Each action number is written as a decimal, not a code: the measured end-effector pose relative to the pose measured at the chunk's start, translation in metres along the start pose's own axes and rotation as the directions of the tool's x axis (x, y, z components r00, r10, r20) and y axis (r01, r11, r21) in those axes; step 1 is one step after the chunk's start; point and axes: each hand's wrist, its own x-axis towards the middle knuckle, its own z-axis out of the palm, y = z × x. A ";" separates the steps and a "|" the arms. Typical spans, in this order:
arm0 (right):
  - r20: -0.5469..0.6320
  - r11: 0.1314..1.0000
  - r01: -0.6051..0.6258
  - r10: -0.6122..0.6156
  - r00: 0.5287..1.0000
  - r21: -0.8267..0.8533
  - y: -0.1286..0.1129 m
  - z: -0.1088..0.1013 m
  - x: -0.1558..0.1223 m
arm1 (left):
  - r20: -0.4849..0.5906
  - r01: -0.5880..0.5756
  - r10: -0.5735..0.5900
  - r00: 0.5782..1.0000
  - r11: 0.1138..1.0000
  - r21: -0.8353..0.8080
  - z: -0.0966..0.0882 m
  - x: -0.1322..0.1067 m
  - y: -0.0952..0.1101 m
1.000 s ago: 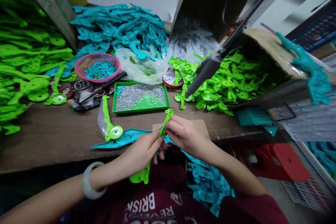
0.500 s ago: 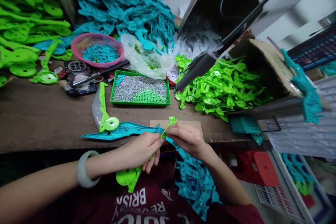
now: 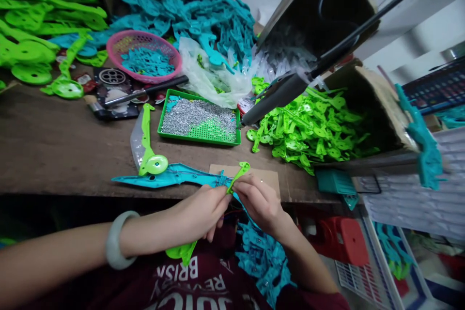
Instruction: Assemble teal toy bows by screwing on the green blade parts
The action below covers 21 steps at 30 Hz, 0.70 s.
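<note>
A long bright-green plastic part (image 3: 239, 177) is pinched between my two hands over the table's front edge. My left hand (image 3: 209, 210) is closed on it, fingers largely turned out of sight. At its narrow upper end, my right hand (image 3: 259, 198) grips with bent fingertips. The part's wide rounded end (image 3: 183, 252) peeks out below my left wrist, partly covered. Beneath my hands lies a long blue plastic part (image 3: 181, 175) with thin wires along it. On its left portion rests another green part (image 3: 154, 163) with a clear curved blade (image 3: 138, 140).
Behind stands a green tray (image 3: 199, 143) of small metal screws, beside a pink basket (image 3: 174, 70) of blue pieces. A dark powered screwdriver (image 3: 276, 94) hangs at the right. Green parts (image 3: 312, 126) spill from a cardboard box (image 3: 385, 101). Blue parts (image 3: 196, 5) are heaped behind.
My view has shifted slightly, moving the tray and basket up and right in the picture. The green part's rounded end is now more covered by my left wrist. Both hands keep their grip.
</note>
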 end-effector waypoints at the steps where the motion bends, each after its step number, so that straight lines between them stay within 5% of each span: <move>1: 0.009 1.000 -0.005 0.005 1.000 0.000 0.000 0.000 0.000 | -0.006 -0.001 0.001 1.000 1.000 0.001 0.001 0.000 -0.001; 6: 0.063 0.995 -0.058 0.053 0.997 0.082 0.000 -0.005 0.001 | -0.009 -0.012 0.012 1.000 0.998 -0.066 0.005 0.002 -0.005; 12: -0.021 0.973 -0.131 0.137 0.990 0.188 0.002 -0.005 0.006 | 0.000 -0.035 0.036 0.999 0.983 -0.178 0.006 0.001 -0.003; 18: -0.002 0.971 -0.163 0.166 0.986 0.174 0.004 -0.004 0.007 | -0.042 -0.051 0.048 0.998 0.994 -0.098 0.006 0.002 -0.007; 21: -0.030 0.976 -0.143 0.150 0.988 0.164 0.004 -0.003 0.004 | 0.021 -0.034 0.037 0.999 0.990 -0.134 0.005 0.000 -0.006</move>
